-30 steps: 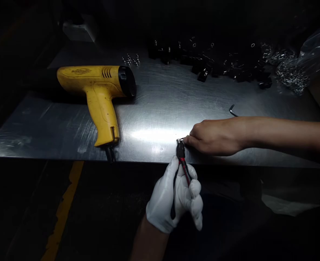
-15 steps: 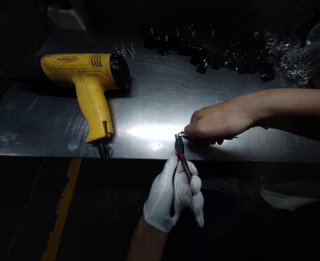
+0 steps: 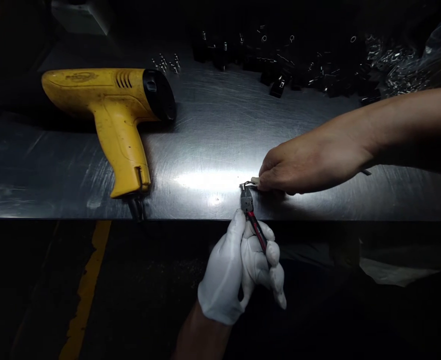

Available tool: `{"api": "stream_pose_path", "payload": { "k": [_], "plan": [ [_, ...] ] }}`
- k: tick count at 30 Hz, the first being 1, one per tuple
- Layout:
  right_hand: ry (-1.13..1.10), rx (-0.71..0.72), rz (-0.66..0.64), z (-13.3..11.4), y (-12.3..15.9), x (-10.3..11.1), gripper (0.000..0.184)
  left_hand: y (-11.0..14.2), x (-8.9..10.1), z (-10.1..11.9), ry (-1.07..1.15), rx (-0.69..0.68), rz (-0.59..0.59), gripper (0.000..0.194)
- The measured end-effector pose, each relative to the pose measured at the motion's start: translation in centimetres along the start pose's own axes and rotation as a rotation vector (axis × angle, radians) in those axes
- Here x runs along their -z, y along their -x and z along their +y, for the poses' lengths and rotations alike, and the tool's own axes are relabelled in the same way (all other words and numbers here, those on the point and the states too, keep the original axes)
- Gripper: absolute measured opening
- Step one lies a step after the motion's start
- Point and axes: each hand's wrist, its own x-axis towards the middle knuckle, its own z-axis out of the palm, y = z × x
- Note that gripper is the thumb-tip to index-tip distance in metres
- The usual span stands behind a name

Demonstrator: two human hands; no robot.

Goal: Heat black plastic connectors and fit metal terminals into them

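Note:
Small diagonal cutting pliers (image 3: 246, 201) with red and black handles point away from me at the front of the metal bench. My left hand (image 3: 226, 272), in a white glove, is closed around their handles. A tiny shiny metal piece (image 3: 242, 186) sits at the tip of the jaws. From it a thin wire (image 3: 248, 183) runs right into the pinched fingers of my bare right hand (image 3: 310, 167). Beside those fingertips shows a short pale sleeve (image 3: 255, 180). My right fingers are partly hidden under the hand.
On the left of the bench (image 3: 205, 125) lies a yellow heat gun (image 3: 117, 115), its cord over the front edge. Behind it stand several small metal pins (image 3: 167, 63). Dark small parts (image 3: 278, 86) and a heap of shiny metal pieces (image 3: 404, 75) lie at the back right.
My right wrist has risen and turned, and the pale sleeve now shows by its fingertips. My left hand and the pliers hold nearly still. The view has shifted slightly.

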Motion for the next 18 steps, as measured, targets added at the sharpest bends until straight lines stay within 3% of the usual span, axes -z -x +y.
{"api": "stream_pose_path", "payload": {
  "k": [8, 18],
  "plan": [
    [-0.004, 0.008, 0.001, 0.6, -0.3, -0.1, 0.054, 0.2, -0.2, 0.2, -0.023, 0.031, 0.014, 0.050],
    [0.055, 0.028, 0.050, -0.6, -0.3, -0.7, 0.050, 0.1, -0.4, 0.3, -0.045, 0.045, 0.050, 0.054]
  ]
}}
